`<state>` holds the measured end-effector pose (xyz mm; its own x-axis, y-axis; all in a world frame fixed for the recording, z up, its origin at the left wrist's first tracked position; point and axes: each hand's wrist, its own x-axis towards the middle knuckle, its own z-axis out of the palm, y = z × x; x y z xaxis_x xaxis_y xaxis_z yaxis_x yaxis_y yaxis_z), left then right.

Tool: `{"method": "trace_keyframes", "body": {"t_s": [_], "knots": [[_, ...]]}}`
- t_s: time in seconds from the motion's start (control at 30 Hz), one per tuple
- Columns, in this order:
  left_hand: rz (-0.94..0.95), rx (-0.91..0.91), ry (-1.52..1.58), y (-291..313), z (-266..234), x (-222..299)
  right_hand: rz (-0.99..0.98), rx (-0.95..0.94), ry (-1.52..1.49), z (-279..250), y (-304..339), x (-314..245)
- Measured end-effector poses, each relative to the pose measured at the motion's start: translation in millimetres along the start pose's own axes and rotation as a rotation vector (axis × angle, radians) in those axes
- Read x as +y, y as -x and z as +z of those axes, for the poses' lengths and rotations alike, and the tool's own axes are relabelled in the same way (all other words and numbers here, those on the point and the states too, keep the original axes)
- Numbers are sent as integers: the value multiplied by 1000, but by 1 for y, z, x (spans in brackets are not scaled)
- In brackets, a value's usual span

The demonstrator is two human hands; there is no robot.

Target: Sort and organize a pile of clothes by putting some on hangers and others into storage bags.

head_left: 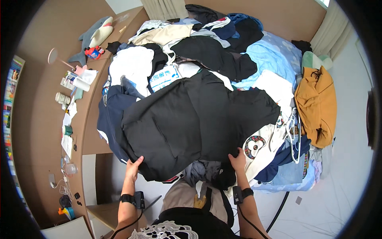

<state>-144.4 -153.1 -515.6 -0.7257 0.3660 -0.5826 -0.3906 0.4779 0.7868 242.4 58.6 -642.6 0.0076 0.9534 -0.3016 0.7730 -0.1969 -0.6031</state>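
Observation:
A large black jacket (179, 119) lies spread over the pile of clothes, and one of its sleeves reaches out to the right. At its near left corner my left hand (134, 169) is closed on the edge, thumb on top. My right hand (238, 160) grips the near edge further right, with some fingers hidden by the cloth. Below the jacket, near my lap, hangs bunched dark grey clothing (199, 172). A white garment with a round patterned patch (254, 147) lies just right of my right hand, and navy clothing (113, 115) sits under the jacket's left side.
Clothes heap across the bed, including another black garment (215, 53). White hangers (293, 135) and a mustard jacket (317, 105) are on the right. Along the left runs a desk (93, 115) with a plush shark (95, 38) and small items. A black cable (278, 211) crosses the floor.

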Motion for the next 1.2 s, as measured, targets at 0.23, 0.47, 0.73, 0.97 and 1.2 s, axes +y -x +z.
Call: {"method": "trace_keyframes", "body": {"t_s": [0.23,0.47,0.73,0.97,1.2], "knots": [[94,119,-111,-3,-44,-50,-107,-131,-214,-62,-9,53],[155,32,-171,4,-43,-63,-117,-109,-127,-52,16,92],[238,280,-306,-9,-42,-54,-9,218,-284,-40,94,91],[689,-89,-239,-7,11,-28,286,195,-329,-11,221,151],[493,-513,-65,49,73,-53,365,-49,-601,21,345,201]]}}
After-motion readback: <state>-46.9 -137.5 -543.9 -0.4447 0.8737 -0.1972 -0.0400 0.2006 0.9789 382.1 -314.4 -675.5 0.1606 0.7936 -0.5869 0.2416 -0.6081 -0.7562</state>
